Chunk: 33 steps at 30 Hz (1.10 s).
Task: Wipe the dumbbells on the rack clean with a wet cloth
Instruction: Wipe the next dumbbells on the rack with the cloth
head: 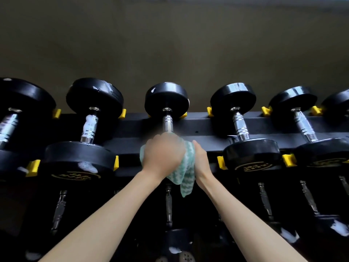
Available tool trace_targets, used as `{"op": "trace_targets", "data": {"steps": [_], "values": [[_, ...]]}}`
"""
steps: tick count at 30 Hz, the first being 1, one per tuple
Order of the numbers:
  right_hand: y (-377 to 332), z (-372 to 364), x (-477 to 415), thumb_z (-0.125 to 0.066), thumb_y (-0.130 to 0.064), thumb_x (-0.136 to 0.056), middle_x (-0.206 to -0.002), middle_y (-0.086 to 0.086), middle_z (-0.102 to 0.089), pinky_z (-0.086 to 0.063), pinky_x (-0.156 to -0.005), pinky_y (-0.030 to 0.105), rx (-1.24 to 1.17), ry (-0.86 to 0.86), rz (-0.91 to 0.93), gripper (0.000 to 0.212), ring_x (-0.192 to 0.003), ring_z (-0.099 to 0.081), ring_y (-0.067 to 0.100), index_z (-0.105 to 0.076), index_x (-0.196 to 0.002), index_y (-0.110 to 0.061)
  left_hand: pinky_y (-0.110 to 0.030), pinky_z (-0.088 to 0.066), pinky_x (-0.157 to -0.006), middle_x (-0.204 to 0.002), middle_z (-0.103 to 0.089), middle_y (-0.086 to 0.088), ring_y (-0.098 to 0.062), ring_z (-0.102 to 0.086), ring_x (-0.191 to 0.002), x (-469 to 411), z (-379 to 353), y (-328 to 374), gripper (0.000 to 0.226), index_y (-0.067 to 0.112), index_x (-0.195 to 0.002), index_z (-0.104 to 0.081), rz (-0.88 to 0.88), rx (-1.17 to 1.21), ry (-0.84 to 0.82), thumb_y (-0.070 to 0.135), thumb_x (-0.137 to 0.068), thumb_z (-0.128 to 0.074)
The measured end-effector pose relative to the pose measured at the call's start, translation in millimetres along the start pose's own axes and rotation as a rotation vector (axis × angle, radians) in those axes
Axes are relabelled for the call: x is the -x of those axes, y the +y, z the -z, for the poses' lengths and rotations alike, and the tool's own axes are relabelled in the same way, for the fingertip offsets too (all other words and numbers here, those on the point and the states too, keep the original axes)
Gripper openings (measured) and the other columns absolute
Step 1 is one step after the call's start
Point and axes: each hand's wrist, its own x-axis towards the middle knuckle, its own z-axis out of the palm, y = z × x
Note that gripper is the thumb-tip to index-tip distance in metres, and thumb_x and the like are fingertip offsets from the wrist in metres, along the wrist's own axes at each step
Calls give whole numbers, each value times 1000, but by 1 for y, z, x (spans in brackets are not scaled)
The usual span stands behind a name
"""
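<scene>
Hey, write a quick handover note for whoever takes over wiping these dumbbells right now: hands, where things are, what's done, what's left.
Left hand: grips the green-and-white cloth over the near end of the middle dumbbell, top tier.
Right hand: against the cloth's right side; fingers hidden.
Done: the middle dumbbell's handle and far head look largely foam-free.
Left: its left neighbour has white foam on handle and heads; lower-tier dumbbells show foam too.
</scene>
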Motion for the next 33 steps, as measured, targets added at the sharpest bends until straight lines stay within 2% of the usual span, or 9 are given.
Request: {"op": "trace_targets", "data": {"steps": [7, 12, 16, 19, 22, 26, 28, 30, 33], "values": [[-38, -17, 18, -44, -19, -98, -58, -5, -37, -24, -62, 27, 498, 138, 392, 45, -65, -36, 15, -33, -54, -15, -33, -36, -50, -55, -40, -4, -25, -42, -52, -2, 13, -9, 37, 11, -54, -40, 53, 250, 56, 28, -87, -39], [-75, -11, 2, -49, -23, -97, -48, -5, -30, -20, -54, 31, 486, 212, 487, 51, -50, -27, 10, -27, -51, -17, -20, -27, -32, -40, -44, -6, -27, -47, -33, -45, 26, -24, 43, 12, -45, -40, -115, 41, 154, 30, -83, -45], [-100, -29, -27, -35, -25, -102, -76, 13, -56, -21, -63, 31, 518, 223, 384, 40, -79, -50, 27, -45, -65, -10, -28, -40, -43, -53, -51, -10, -30, -54, -49, -84, 21, -44, 40, 8, -56, -48, -186, 13, 218, 31, -88, -44], [-101, -44, -72, -29, -26, -102, -128, 22, -50, -32, -88, 35, 460, 219, 107, 39, -120, -44, 34, -49, -117, 3, -41, -38, -83, -96, -57, -14, -35, -52, -95, -102, 10, -48, 27, 3, -93, -57, 123, -1, 55, 30, -89, -56], [-84, -46, -98, -37, -32, -98, -143, 21, -36, -31, -102, 39, 518, 201, -106, 50, -130, -35, 36, -32, -134, 3, -39, -30, -99, -130, -44, -18, -34, -38, -123, -100, -10, -53, 52, -1, -123, -42, 647, 146, -139, 39, -91, -54], [-59, -48, -104, -44, -38, -95, -131, 13, -51, -45, -93, 38, 331, -133, -248, 50, -112, -54, 28, -37, -133, -5, -35, -41, -101, -132, -50, -8, -28, -50, -119, -104, -38, -49, 59, 2, -132, -44, 941, 825, -464, 48, -95, -41], [-59, -50, -107, -38, -36, -99, -115, 9, -57, -47, -88, 37, 353, -257, -215, 40, -103, -56, 25, -49, -125, -8, -37, -45, -98, -124, -58, -11, -28, -56, -111, -109, -44, -43, 48, 0, -120, -55, 886, 839, -437, 40, -95, -46], [-60, -48, -112, -38, -32, -99, -86, 6, -57, -48, -79, 38, 456, -261, -105, 32, -84, -56, 25, -60, -90, -12, -35, -50, -81, -97, -65, -17, -28, -61, -90, -111, -43, -44, 38, -2, -96, -63, 797, 744, -400, 33, -95, -48], [-63, -38, -109, -38, -29, -100, -56, 0, -37, -36, -54, 27, 600, -300, -57, 47, -53, -36, 15, -37, -55, -15, -30, -27, -50, -54, -37, -5, -19, -35, -50, -105, -33, -45, 46, 10, -55, -41, 712, 584, -451, 29, -96, -47]]}}
